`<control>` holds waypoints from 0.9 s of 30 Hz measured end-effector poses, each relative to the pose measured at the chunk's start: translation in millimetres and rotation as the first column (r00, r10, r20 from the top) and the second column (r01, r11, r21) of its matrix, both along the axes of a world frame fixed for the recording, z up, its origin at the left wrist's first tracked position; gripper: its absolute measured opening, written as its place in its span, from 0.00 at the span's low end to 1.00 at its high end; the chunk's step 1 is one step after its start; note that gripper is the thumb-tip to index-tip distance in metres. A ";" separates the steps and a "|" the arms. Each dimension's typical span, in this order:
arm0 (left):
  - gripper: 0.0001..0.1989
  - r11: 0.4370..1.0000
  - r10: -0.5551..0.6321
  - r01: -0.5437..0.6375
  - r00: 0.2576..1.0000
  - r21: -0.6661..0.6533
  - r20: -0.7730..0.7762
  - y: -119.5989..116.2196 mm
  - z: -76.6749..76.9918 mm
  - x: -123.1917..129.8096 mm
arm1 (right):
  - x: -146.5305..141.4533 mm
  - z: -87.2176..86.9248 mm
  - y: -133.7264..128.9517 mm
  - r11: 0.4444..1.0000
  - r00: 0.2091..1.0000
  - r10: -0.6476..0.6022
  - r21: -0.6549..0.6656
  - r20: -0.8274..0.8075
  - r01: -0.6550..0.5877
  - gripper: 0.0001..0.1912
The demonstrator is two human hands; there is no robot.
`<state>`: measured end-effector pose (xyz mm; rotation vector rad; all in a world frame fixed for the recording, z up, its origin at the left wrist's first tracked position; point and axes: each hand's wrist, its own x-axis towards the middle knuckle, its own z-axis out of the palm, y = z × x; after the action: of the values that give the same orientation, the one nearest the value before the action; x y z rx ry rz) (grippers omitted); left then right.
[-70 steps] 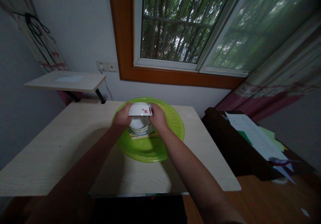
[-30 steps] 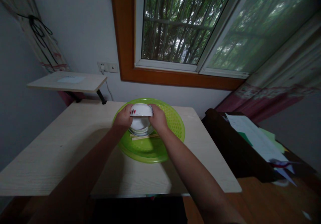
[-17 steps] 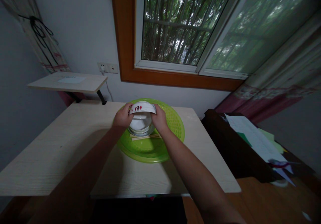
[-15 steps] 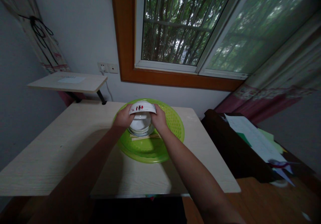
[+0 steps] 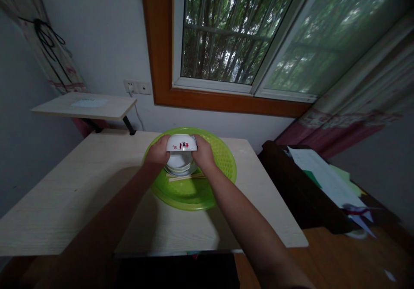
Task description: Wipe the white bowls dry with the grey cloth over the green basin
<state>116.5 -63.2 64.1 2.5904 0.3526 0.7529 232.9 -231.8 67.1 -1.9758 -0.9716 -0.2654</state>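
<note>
A white bowl (image 5: 181,142) with red and black figures on its side is held upside down between my two hands. My left hand (image 5: 158,152) grips its left side, and my right hand (image 5: 203,152) is closed on the right side. Just below it is a stack of white bowls (image 5: 179,161), partly covered by the held one. Pale chopsticks (image 5: 181,177) lie in front of the stack. All of these are over a round green tray (image 5: 194,200) with a woven-looking pattern.
The tray rests on a pale wooden table (image 5: 258,211). A small raised shelf (image 5: 110,108) with a paper on it stands at the back left. To the right, a dark cabinet (image 5: 291,185) carries papers. Wall and window (image 5: 226,43) rise behind.
The bowl in my hands has turned from a tilt, its inside partly showing, to nearly level and upside down. Both hands have moved slightly with it.
</note>
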 end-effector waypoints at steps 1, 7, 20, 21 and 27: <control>0.27 1.000 0.015 -0.015 1.000 0.014 -0.013 -1.4 1.0 -1.0 | -0.3 -0.1 0.0 1.000 1.000 0.006 -0.005 0.005 -0.006 0.20; 0.28 0.997 0.059 -0.057 0.998 0.049 -0.032 -6.4 5.3 -5.5 | -2.3 0.6 -0.2 0.999 0.999 0.043 -0.008 0.024 -0.043 0.22; 0.24 0.994 -0.018 0.029 0.994 -0.103 0.106 -1.1 6.5 -0.1 | -0.4 -4.1 8.4 0.963 0.946 0.033 0.264 -0.321 0.056 0.16; 0.24 0.992 -0.026 0.039 0.994 -0.121 0.105 0.1 5.6 0.9 | -0.4 -4.1 9.3 0.962 0.941 0.041 0.267 -0.335 0.053 0.15; 0.22 0.982 -0.057 0.079 0.990 -0.174 0.131 3.9 3.9 2.4 | 0.6 -4.4 9.6 0.977 0.954 0.023 0.207 -0.299 0.041 0.16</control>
<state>118.9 -59.3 68.0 2.3619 0.2777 0.8169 233.5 -222.2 62.7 -1.7625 -0.7077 -0.0651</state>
